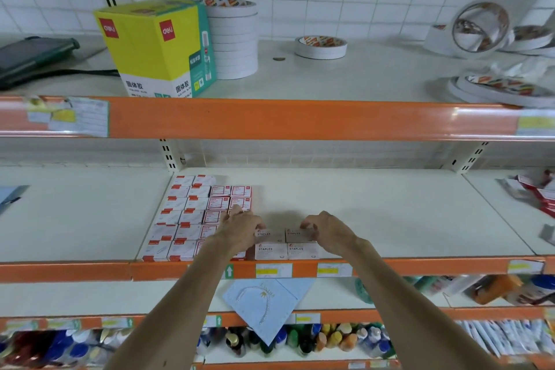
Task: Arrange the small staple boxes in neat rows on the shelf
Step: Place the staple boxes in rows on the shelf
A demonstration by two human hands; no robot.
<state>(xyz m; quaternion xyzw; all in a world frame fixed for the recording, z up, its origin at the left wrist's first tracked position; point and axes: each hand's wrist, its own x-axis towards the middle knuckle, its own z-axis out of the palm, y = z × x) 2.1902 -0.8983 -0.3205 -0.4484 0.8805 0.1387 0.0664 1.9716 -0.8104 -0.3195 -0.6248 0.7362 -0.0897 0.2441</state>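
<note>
Several small white and red staple boxes (192, 216) lie in rows on the middle shelf (375, 213), left of centre. To their right, white boxes marked STAPLES (286, 249) sit in a two-by-two block at the shelf's front edge. My left hand (243, 228) curls its fingers over the rear left box of that block (270, 236). On the other side my right hand (327, 234) pinches the rear right box (298, 234). Both forearms reach in from below.
The upper shelf holds a yellow glue-stick carton (156, 48), a stack of tape rolls (235, 39) and loose tape rolls (320, 46). More red and white packs (537, 192) lie at the far right of the middle shelf. A light blue paper bag (264, 303) lies on the shelf below.
</note>
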